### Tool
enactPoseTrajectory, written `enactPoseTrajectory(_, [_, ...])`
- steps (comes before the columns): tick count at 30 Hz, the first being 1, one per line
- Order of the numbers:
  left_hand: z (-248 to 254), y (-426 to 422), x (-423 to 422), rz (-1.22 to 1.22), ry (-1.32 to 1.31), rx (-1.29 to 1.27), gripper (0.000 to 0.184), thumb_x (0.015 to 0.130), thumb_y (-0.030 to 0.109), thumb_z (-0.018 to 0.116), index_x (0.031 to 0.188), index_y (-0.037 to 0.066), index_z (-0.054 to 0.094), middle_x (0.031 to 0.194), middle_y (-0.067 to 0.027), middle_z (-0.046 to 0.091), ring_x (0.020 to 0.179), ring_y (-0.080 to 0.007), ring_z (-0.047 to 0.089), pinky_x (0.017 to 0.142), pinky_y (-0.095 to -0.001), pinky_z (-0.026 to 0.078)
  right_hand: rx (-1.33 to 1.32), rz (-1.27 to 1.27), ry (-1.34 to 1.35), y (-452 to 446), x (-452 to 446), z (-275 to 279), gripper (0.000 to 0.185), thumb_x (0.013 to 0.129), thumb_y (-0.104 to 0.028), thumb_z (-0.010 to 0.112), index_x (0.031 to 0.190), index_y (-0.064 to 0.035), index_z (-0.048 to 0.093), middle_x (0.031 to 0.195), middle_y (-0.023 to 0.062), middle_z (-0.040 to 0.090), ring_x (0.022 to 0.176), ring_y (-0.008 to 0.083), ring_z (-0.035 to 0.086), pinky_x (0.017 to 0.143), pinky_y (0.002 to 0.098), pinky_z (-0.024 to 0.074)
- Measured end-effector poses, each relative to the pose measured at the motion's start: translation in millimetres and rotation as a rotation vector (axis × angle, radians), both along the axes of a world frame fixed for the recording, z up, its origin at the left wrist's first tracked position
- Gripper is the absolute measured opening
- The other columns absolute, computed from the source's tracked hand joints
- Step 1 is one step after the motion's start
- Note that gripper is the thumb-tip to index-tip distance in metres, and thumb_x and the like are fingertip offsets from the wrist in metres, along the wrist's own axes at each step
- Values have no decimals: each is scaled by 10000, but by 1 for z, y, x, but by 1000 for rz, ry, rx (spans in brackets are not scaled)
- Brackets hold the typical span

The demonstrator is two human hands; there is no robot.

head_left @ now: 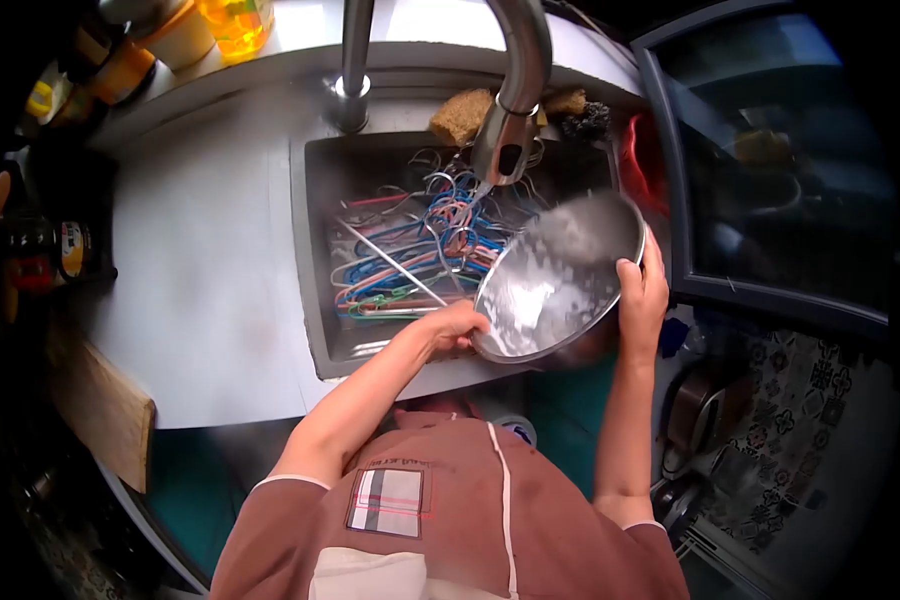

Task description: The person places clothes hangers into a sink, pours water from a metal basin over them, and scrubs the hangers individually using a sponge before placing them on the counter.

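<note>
A shiny metal bowl is tilted over the right side of the sink, its inside turned toward me and spotted with what looks like white foam or water. My left hand grips its lower left rim. On the upper right rim my right hand is closed, thumb inside the edge. Beside the bowl, a tangled pile of clothes hangers in blue, red, green and white fills the sink. Above the hangers hangs the tap spout, with a thin stream of water falling from it.
A brown sponge and a dark scourer lie behind the sink. To the right stands a dark glass panel in a frame. A bottle of yellow liquid is at the back left, and a wooden board leans by the counter.
</note>
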State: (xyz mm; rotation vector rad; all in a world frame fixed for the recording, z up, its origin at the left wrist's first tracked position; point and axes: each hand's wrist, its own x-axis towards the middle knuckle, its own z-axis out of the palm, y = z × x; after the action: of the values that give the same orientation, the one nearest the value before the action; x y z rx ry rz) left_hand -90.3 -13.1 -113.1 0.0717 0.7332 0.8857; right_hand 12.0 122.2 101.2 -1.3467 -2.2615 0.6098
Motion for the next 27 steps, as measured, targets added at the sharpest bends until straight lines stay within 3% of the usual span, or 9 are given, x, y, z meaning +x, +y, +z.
enactPoseTrajectory(2, [9,2,4,-87,24,-15,237,762,-9,502,993,28,538,685,-16,530,432,-45,401,309,-165,216,41,-1,26,-2,15,4,536,723,-155,486,1229,20,466,1281,185,458,1202,307,416,1021,365,293])
enactPoseTrajectory(5, [41,3,9,62,50,47,266,757,-6,503,1017,39,540,689,-19,538,434,-45,409,307,-169,221,174,151,55,-37,8,41,567,706,-181,501,1229,35,460,1293,183,445,1218,305,400,1029,359,276])
enactPoseTrajectory(6, [43,5,12,177,53,37,238,713,26,510,945,-3,558,580,-22,510,372,-82,400,308,-178,251,129,133,114,-33,12,39,566,707,-178,496,1231,33,459,1297,179,443,1217,296,401,1027,354,277])
enactPoseTrajectory(9, [26,7,-7,94,299,199,346,746,10,496,1092,24,491,754,-42,557,421,-56,427,304,-185,265,-191,-88,313,-10,54,6,585,696,-121,494,1262,14,438,1276,143,462,1165,248,452,978,316,329])
enactPoseTrajectory(13, [37,-16,-49,265,689,129,410,749,36,499,1129,-10,350,712,-98,533,391,-113,437,300,-240,310,-515,-289,499,-36,66,-29,715,668,10,512,1352,-24,308,1218,123,478,1068,204,498,910,275,381])
enactPoseTrajectory(17, [132,-50,-115,22,1204,-18,308,748,111,506,982,-68,417,731,-229,594,537,-291,601,516,-395,481,-773,-292,577,-52,46,-65,731,671,19,501,1357,-61,262,1169,131,485,1040,228,511,874,294,423])
enactPoseTrajectory(20, [158,-57,-147,-72,1470,-70,350,756,190,507,957,-86,428,803,-302,588,813,-441,575,755,-467,441,-998,-301,485,-47,15,-84,725,658,24,475,1343,-101,274,1063,104,512,881,181,530,681,265,456])
enactPoseTrajectory(25, [170,-17,-147,-78,1784,94,297,769,179,485,893,-79,406,779,-324,573,752,-470,564,713,-500,447,-1001,-276,547,-15,11,-133,649,657,4,490,1276,-111,335,992,86,512,796,183,525,609,290,467])
enactPoseTrajectory(27, [154,-9,-125,-48,1849,229,282,782,161,485,913,-56,362,706,-304,569,730,-469,566,690,-521,446,-894,-337,604,-20,28,-131,642,661,24,492,1273,-83,327,1049,95,504,887,192,524,717,288,462])
